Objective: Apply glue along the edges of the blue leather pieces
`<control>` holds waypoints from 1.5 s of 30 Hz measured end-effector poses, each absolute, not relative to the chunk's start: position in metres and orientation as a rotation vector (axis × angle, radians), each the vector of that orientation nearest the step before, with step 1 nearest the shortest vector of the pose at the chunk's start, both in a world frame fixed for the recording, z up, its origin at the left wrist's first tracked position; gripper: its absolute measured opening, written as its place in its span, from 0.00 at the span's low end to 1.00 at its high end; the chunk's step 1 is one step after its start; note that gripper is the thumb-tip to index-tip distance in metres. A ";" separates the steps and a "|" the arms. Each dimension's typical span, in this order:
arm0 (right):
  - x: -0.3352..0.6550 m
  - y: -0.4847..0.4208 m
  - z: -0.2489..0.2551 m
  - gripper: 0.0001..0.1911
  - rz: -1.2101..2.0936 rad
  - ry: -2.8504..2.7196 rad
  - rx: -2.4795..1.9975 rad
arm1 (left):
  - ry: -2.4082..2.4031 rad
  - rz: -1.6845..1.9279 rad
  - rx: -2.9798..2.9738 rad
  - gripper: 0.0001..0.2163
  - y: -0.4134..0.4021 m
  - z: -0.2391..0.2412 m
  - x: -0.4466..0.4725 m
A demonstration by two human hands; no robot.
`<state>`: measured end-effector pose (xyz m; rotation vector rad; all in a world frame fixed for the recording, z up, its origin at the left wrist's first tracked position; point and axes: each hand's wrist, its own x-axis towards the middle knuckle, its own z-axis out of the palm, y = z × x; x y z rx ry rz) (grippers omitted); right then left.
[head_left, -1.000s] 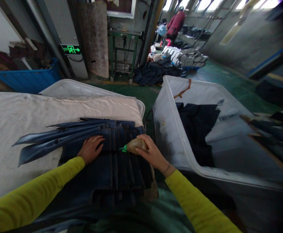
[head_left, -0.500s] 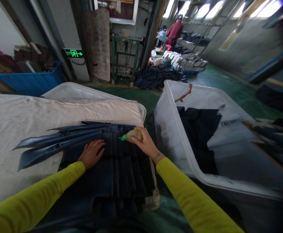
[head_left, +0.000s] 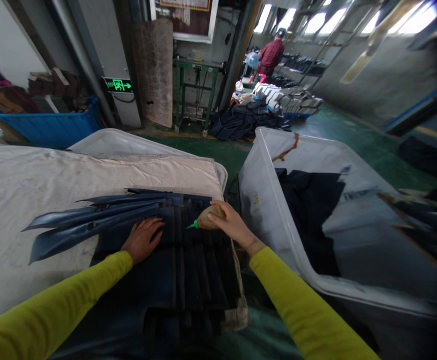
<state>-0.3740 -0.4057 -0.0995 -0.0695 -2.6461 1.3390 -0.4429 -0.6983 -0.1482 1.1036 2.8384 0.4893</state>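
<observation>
Far ahead and left of the left hand, a blue bin (head_left: 49,127) is standing, packed with brown and grey goods. Nearer, a pale cloth (head_left: 11,195) is spreading out left of and beyond the same hand. Dark loose flaps (head_left: 66,220) are fanning leftward over it, just beyond the left wrist. A lit green exit sign (head_left: 118,85) is glowing well ahead of that hand.

Left hand (head_left: 142,240), in a yellow sleeve (head_left: 60,300): lying palm down, fingers extended and a little apart, gripping nothing, resting on the dark fabric pieces (head_left: 135,290). These are overlapping in a layered stack, under the left hand and across to below the right.

Between the hands, a green nozzle (head_left: 193,224) is pointing left, low over the layers; contact I cannot tell. It is topping a brownish bottle (head_left: 206,219), which the right hand (head_left: 233,225) is gripping, fingers curled around its body.

Just right of the right hand, a white tub (head_left: 258,200) is standing, with dark cloth (head_left: 308,210) lying inside. Far ahead and right of this hand, a person in a dark red top (head_left: 273,55) is standing.
</observation>
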 end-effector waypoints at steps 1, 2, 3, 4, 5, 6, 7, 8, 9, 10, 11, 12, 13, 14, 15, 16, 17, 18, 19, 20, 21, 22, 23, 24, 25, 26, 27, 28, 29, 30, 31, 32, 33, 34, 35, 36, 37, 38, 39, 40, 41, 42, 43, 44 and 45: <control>-0.371 -0.404 -0.098 0.21 1.388 -2.673 -0.092 | 2.842 0.492 1.103 0.15 -0.699 -0.148 -0.443; -0.369 -0.403 -0.097 0.21 1.428 -2.681 -0.116 | 2.846 0.495 1.102 0.15 -0.699 -0.149 -0.443; -0.368 -0.403 -0.096 0.21 1.451 -2.670 -0.137 | 2.849 0.496 1.102 0.15 -0.699 -0.149 -0.443; -0.367 -0.404 -0.096 0.21 1.458 -2.645 -0.150 | 2.851 0.496 1.104 0.15 -0.699 -0.149 -0.443; -0.368 -0.406 -0.096 0.21 1.452 -2.612 -0.151 | 2.851 0.495 1.107 0.15 -0.699 -0.149 -0.443; -0.368 -0.408 -0.096 0.21 1.437 -2.580 -0.142 | 2.849 0.495 1.111 0.15 -0.699 -0.148 -0.443; -0.369 -0.411 -0.097 0.21 1.416 -2.560 -0.123 | 2.848 0.495 1.112 0.15 -0.699 -0.148 -0.443; -0.370 -0.414 -0.099 0.21 1.394 -2.550 -0.100 | 2.848 0.498 1.113 0.15 -0.699 -0.147 -0.443; -0.371 -0.417 -0.100 0.21 1.374 -2.546 -0.077 | 2.847 0.500 1.114 0.15 -0.699 -0.147 -0.442; -0.371 -0.419 -0.102 0.21 1.355 -2.545 -0.054 | 2.846 0.502 1.114 0.15 -0.699 -0.147 -0.442; -0.371 -0.421 -0.104 0.21 1.338 -2.547 -0.031 | 2.846 0.501 1.111 0.15 -0.699 -0.146 -0.442; -0.371 -0.422 -0.106 0.21 1.324 -2.546 -0.012 | 2.847 0.499 1.107 0.15 -0.699 -0.146 -0.442; -0.372 -0.423 -0.107 0.21 1.309 -2.541 0.002 | 2.847 0.497 1.103 0.15 -0.698 -0.146 -0.442; -0.373 -0.424 -0.109 0.20 1.293 -2.532 0.009 | 2.847 0.496 1.100 0.15 -0.698 -0.146 -0.442; -0.374 -0.425 -0.110 0.20 1.274 -2.520 0.012 | 2.848 0.497 1.098 0.15 -0.698 -0.147 -0.442; -0.376 -0.425 -0.112 0.20 1.256 -2.508 0.015 | 2.849 0.500 1.097 0.15 -0.698 -0.147 -0.442; -0.378 -0.425 -0.112 0.20 1.240 -2.495 0.017 | 2.847 0.503 1.097 0.15 -0.698 -0.147 -0.442; -0.381 -0.426 -0.113 0.20 1.229 -2.487 0.019 | 2.844 0.507 1.097 0.15 -0.699 -0.147 -0.442; -0.384 -0.426 -0.114 0.20 1.222 -2.482 0.019 | 2.840 0.511 1.098 0.15 -0.699 -0.148 -0.443; -0.387 -0.426 -0.115 0.21 1.215 -2.478 0.016 | 2.837 0.514 1.098 0.15 -0.699 -0.148 -0.443; -0.390 -0.427 -0.115 0.21 1.206 -2.474 0.009 | 2.832 0.516 1.101 0.15 -0.699 -0.147 -0.443; -0.393 -0.427 -0.116 0.21 1.194 -2.468 0.000 | 2.828 0.518 1.106 0.15 -0.699 -0.147 -0.443; -0.396 -0.427 -0.116 0.21 1.180 -2.460 -0.009 | 2.827 0.518 1.111 0.15 -0.699 -0.147 -0.443; -0.399 -0.428 -0.116 0.21 1.166 -2.452 -0.016 | 2.828 0.518 1.114 0.15 -0.699 -0.147 -0.443; -0.401 -0.428 -0.116 0.21 1.154 -2.445 -0.018 | 2.830 0.517 1.116 0.15 -0.699 -0.147 -0.443; -0.403 -0.428 -0.115 0.21 1.145 -2.439 -0.018 | 2.833 0.516 1.117 0.15 -0.699 -0.147 -0.443; -0.404 -0.428 -0.115 0.21 1.138 -2.435 -0.018 | 2.836 0.514 1.119 0.15 -0.699 -0.147 -0.443; -0.406 -0.428 -0.114 0.21 1.135 -2.433 -0.021 | 2.839 0.513 1.119 0.15 -0.699 -0.148 -0.443; -0.406 -0.428 -0.113 0.21 1.136 -2.434 -0.025 | 2.839 0.512 1.119 0.15 -0.699 -0.148 -0.443; -0.406 -0.428 -0.112 0.21 1.140 -2.437 -0.030 | 2.838 0.512 1.121 0.15 -0.700 -0.148 -0.443; -0.405 -0.428 -0.112 0.21 1.148 -2.442 -0.034 | 2.837 0.514 1.121 0.15 -0.700 -0.148 -0.443; -0.404 -0.428 -0.112 0.21 1.159 -2.448 -0.037 | 2.837 0.517 1.119 0.15 -0.700 -0.148 -0.443; -0.402 -0.428 -0.112 0.21 1.171 -2.456 -0.039 | 2.837 0.519 1.116 0.15 -0.700 -0.148 -0.443; -0.399 -0.427 -0.112 0.21 1.186 -2.467 -0.043 | 2.837 0.520 1.113 0.15 -0.700 -0.148 -0.443; -0.396 -0.426 -0.112 0.21 1.206 -2.482 -0.046 | 2.838 0.518 1.110 0.15 -0.700 -0.148 -0.443; -0.392 -0.426 -0.112 0.21 1.230 -2.498 -0.051 | 2.840 0.514 1.107 0.15 -0.699 -0.148 -0.443; -0.388 -0.425 -0.111 0.21 1.257 -2.514 -0.058 | 2.842 0.510 1.103 0.15 -0.699 -0.147 -0.442; -0.384 -0.424 -0.111 0.20 1.285 -2.531 -0.068 | 2.842 0.509 1.101 0.15 -0.699 -0.147 -0.442; -0.381 -0.423 -0.110 0.20 1.316 -2.545 -0.085 | 2.843 0.509 1.100 0.15 -0.699 -0.147 -0.442; -0.377 -0.422 -0.109 0.20 1.348 -2.559 -0.108 | 2.842 0.512 1.100 0.15 -0.699 -0.147 -0.442; -0.373 -0.421 -0.107 0.20 1.382 -2.574 -0.135 | 2.844 0.517 1.101 0.15 -0.699 -0.147 -0.442; -0.370 -0.421 -0.105 0.20 1.418 -2.591 -0.164 | 2.845 0.520 1.105 0.15 -0.699 -0.147 -0.443; -0.367 -0.420 -0.103 0.20 1.459 -2.611 -0.184 | 2.848 0.523 1.108 0.15 -0.699 -0.148 -0.443; -0.364 -0.419 -0.101 0.20 1.502 -2.630 -0.198 | 2.851 0.525 1.111 0.15 -0.699 -0.148 -0.443; -0.361 -0.419 -0.099 0.20 1.544 -2.649 -0.205 | 2.854 0.524 1.113 0.15 -0.699 -0.148 -0.443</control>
